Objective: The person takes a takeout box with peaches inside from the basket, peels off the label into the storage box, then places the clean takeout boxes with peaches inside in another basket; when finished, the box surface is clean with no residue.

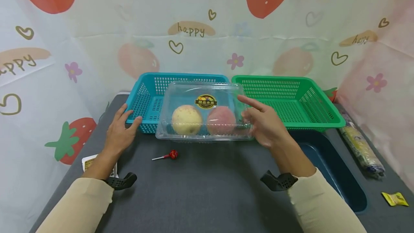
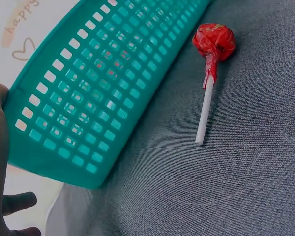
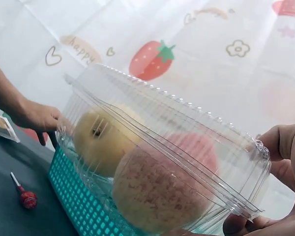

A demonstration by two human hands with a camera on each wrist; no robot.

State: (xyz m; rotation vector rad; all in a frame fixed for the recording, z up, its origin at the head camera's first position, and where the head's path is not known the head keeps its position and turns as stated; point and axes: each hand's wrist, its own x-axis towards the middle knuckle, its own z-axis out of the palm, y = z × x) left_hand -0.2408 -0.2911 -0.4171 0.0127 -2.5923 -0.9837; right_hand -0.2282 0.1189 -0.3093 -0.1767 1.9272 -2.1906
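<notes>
My right hand (image 1: 263, 123) grips the right end of a clear plastic fruit box (image 3: 236, 162), its index finger stretched along the top edge. Inside the lidded box lie a yellow round fruit (image 1: 186, 119) and a pink one (image 1: 221, 120); a dark label marks the lid. The box is tilted over the blue basket (image 1: 145, 96), covering much of it. At that basket's left front corner, my left hand (image 1: 120, 132) touches the rim with fingers spread. A red-wrapped lollipop (image 2: 214, 42) lies on the grey cloth in front.
Right of the blue basket stands a green basket (image 1: 291, 110). A dark blue tray (image 1: 352, 193) lies partly under my right forearm. Farther right are a long plastic-wrapped packet (image 1: 362, 146) and a small yellow packet (image 1: 395, 199). A white packet (image 1: 88, 161) sits behind my left wrist.
</notes>
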